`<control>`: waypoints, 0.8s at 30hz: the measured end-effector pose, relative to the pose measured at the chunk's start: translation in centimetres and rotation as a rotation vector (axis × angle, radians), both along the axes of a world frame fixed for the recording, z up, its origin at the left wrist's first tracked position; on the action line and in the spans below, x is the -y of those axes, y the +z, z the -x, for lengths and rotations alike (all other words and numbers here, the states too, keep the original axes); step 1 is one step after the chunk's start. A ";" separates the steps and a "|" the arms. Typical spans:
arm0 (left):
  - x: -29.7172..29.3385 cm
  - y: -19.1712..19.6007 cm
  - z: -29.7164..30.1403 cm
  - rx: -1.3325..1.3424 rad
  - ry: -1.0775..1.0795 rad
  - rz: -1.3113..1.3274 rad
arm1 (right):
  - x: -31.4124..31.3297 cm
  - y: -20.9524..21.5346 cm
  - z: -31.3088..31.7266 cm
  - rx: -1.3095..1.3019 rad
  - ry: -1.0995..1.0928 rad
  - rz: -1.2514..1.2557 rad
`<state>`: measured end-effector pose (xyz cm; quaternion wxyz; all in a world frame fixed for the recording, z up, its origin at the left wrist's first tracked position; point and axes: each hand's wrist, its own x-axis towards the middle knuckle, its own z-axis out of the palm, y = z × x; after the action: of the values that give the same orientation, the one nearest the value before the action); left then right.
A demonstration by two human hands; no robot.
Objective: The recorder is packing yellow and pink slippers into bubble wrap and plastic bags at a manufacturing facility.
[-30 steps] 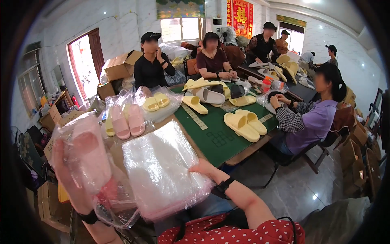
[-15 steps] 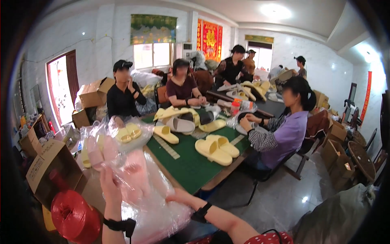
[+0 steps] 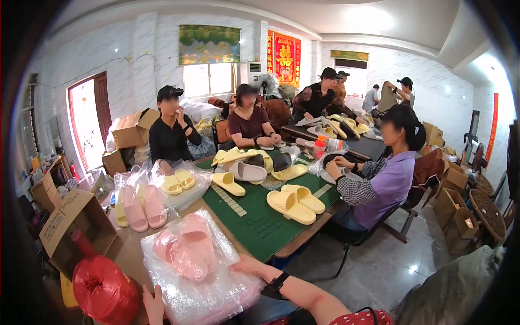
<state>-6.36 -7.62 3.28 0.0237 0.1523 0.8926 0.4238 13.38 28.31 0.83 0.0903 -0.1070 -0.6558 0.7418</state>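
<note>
A stack of clear plastic bags (image 3: pixel 227 290) lies at the table's near edge. A pair of pink slippers (image 3: pixel 196 246), covered by clear film, rests on top of it. My left hand (image 3: pixel 154 304) is at the stack's near left side, fingers outstretched, holding nothing. At the right side, my right hand (image 3: pixel 247 266) is closed on the edge of the bags; its fingertips are partly hidden. Just beyond the stack stand more pink slippers (image 3: pixel 155 208) in clear plastic. Bagged yellow slippers (image 3: pixel 179 182) lie farther back.
To the left are a red twine roll (image 3: pixel 105 290) and an open cardboard box (image 3: pixel 78 219). Loose yellow slippers (image 3: pixel 295 205) sit on the green mat (image 3: pixel 254 230). Co-workers sit around the table, one in a purple top (image 3: pixel 387 181) at right.
The plastic with the pink slippers has come down flat onto the table. My left hand has dropped from its raised place to the stack's near left; the right stays at the right edge.
</note>
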 end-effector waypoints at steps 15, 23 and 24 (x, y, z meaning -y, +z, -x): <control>-1.6 1.0 -2.1 0.139 -0.272 -0.418 | 1.2 5.1 -2.2 0.077 -0.159 -0.432; -1.1 1.6 -2.4 0.253 -0.228 -0.436 | 1.1 4.8 -2.7 0.261 -0.364 -0.483; -1.3 1.4 -2.3 0.248 -0.233 -0.441 | 1.1 4.3 -2.3 0.259 -0.288 -0.602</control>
<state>-4.06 -6.37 4.65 0.1478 0.2025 0.7455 0.6175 15.68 27.23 5.16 0.1373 -0.2601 -0.8291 0.4755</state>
